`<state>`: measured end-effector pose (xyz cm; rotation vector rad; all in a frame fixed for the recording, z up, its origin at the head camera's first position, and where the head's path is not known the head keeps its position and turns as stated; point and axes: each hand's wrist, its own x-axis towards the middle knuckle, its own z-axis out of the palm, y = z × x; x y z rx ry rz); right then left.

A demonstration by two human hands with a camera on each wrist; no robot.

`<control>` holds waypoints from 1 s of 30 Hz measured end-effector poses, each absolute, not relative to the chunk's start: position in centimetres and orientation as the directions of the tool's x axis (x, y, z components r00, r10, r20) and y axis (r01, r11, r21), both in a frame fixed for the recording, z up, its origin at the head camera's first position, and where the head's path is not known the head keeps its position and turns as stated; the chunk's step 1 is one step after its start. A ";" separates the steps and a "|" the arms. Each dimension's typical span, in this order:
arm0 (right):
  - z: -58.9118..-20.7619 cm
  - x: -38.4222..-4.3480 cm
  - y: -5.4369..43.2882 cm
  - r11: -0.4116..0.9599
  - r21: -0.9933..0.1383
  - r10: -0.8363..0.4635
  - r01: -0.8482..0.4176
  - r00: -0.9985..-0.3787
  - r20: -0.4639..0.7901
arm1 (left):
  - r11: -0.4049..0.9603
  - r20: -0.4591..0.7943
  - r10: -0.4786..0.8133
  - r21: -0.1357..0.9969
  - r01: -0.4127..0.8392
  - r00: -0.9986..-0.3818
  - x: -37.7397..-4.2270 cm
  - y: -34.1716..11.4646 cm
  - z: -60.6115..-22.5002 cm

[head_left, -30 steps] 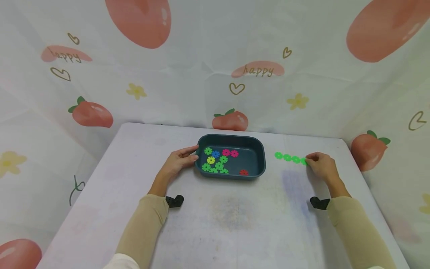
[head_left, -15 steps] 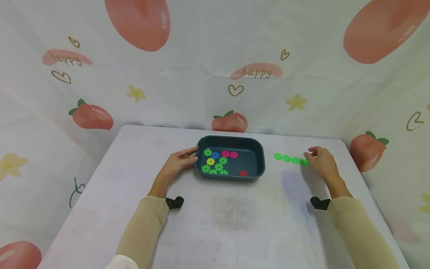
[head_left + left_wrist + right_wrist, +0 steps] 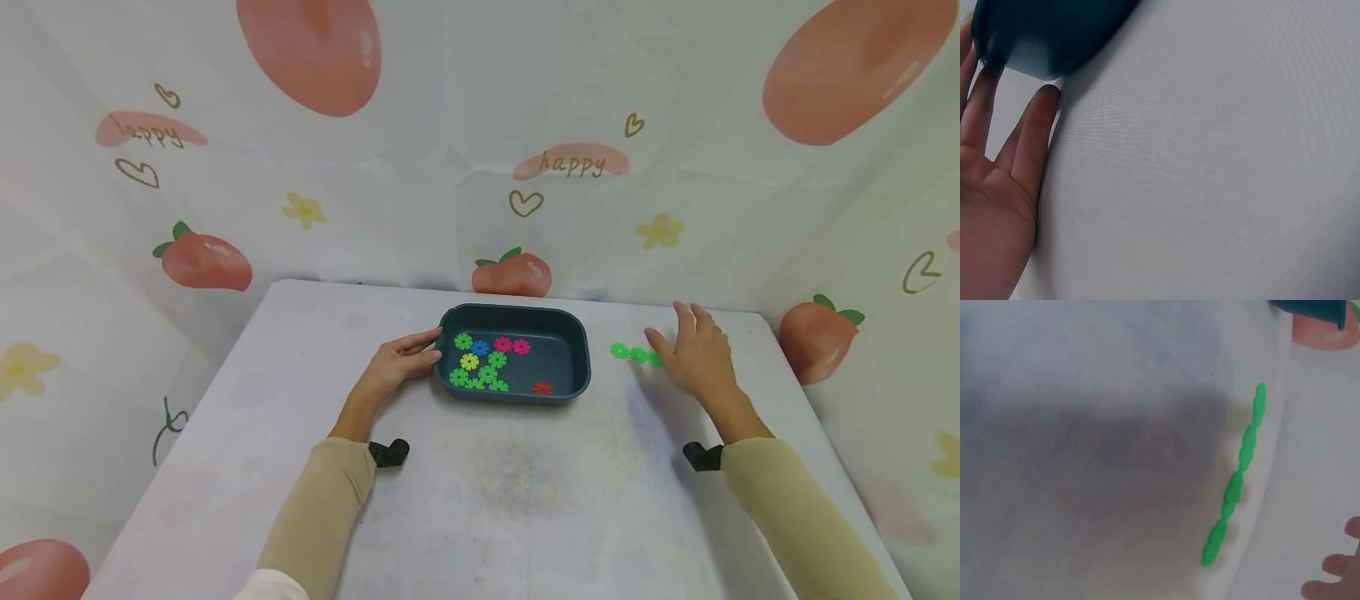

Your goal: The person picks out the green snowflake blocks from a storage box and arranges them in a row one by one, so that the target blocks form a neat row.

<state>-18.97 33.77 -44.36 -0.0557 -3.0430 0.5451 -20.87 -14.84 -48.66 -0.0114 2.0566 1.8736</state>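
My left hand [image 3: 392,365] rests its extended fingers against the left end of a dark teal tray [image 3: 558,367]. In the left wrist view, the fingertips [image 3: 1047,94] lie right at the outside of the tray wall. Inside the tray are green, yellow, blue, pink and red notched plastic discs, with green ones [image 3: 487,374] bunched at the front left. On the table to its right lies a joined row of green notched discs [image 3: 1233,494]. My right hand [image 3: 701,354], fingers spread and holding nothing, is over the right end of that row and hides it in the head view.
The white table [image 3: 517,517] ends at a patterned cloth backdrop [image 3: 420,150] behind it. A lone red disc [image 3: 542,389] sits near the tray's front right corner. A black wrist mount [image 3: 390,453] sticks out from the left sleeve.
My right hand has released the last green disc of the row, lifted, spread its fingers and shifted left over the row. The left hand and tray have stayed in place.
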 end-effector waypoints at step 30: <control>-41.0 -19.3 26.8 0.963 -0.180 -0.199 -0.199 -0.980 0.021 | 0.113 -0.258 0.242 0.965 -0.237 -0.935 -21.0 -15.1 -48.6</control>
